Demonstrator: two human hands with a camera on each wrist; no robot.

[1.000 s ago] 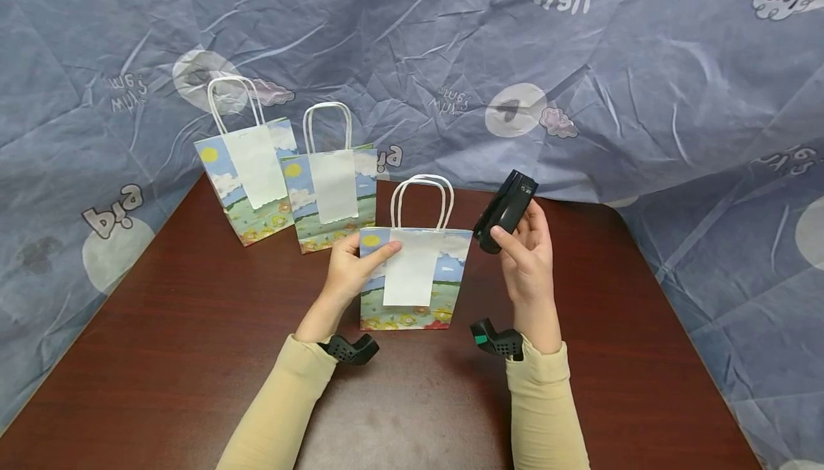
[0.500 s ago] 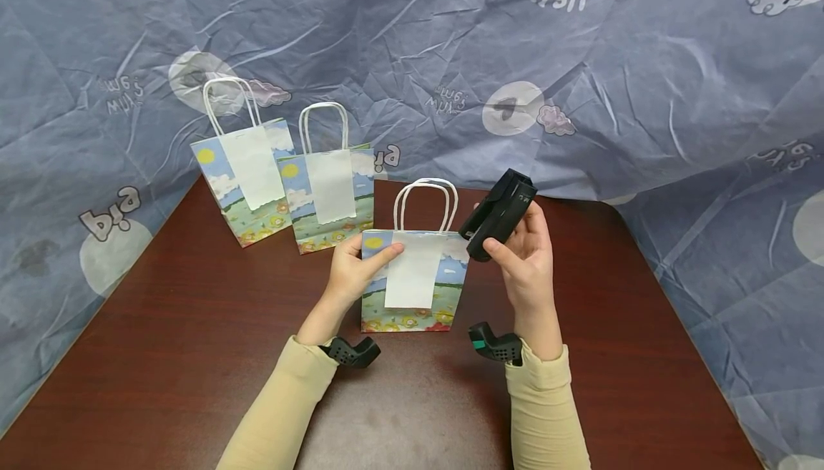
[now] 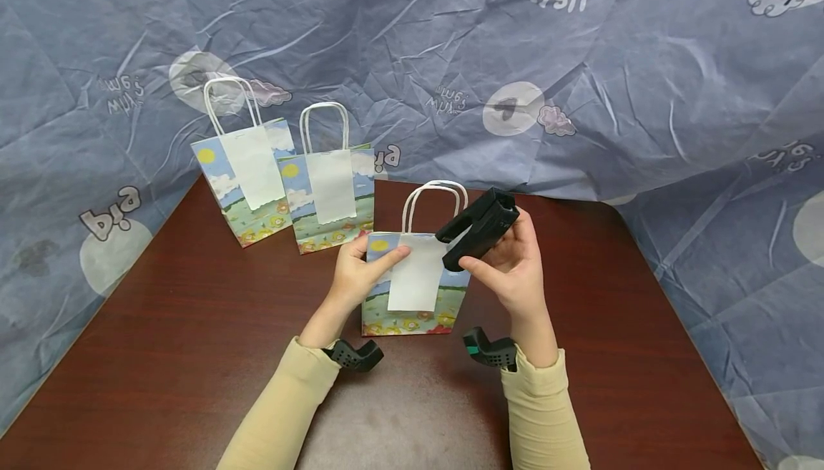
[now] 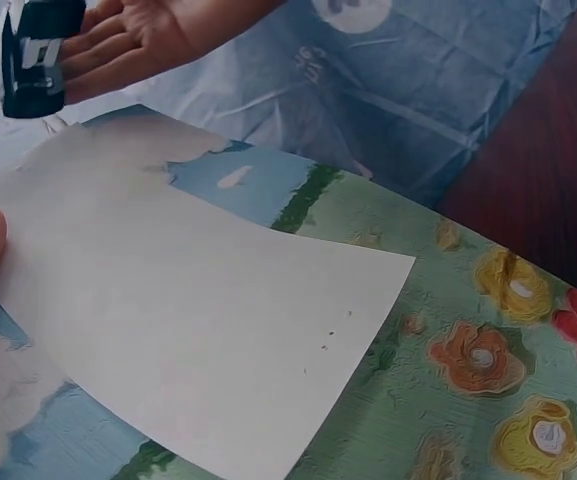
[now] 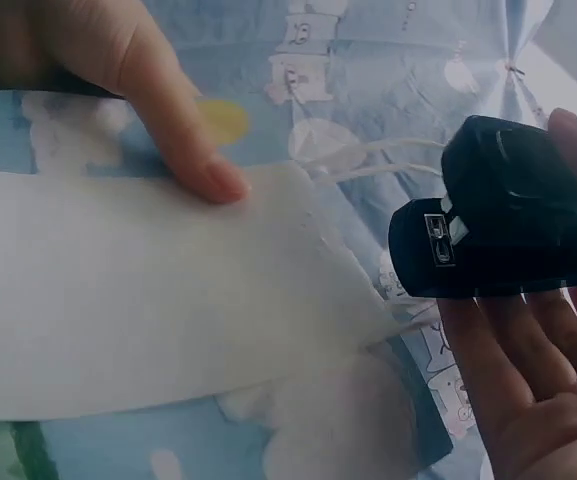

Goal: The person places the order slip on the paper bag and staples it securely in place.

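A small paper gift bag (image 3: pixel 380 316) with a sky-and-flowers print and white twisted handles stands upright near the middle of the table. My left hand (image 3: pixel 357 273) pinches its top left edge, the thumb pressing a white paper slip (image 3: pixel 412 280) flat against the front. In my right hand (image 3: pixel 515 270) is a black stapler (image 3: pixel 483 230), its arms apart and pointing toward the bag's top edge. In the right wrist view the stapler's nose (image 5: pixel 436 240) is just beyond the slip's upper edge, apart from it. The right fingers lie under the stapler, with the thumb on its other side.
Two matching gift bags, a left one (image 3: pixel 225 187) and a nearer one (image 3: pixel 299 198), stand at the back left with white slips on their fronts. A blue printed cloth (image 3: pixel 399 62) hangs behind the dark red table (image 3: pixel 161 355).
My right hand has moved left and slightly down, bringing the stapler in front of the bag's top right part. The stapler's arms have spread apart. The held bag has shifted slightly right.
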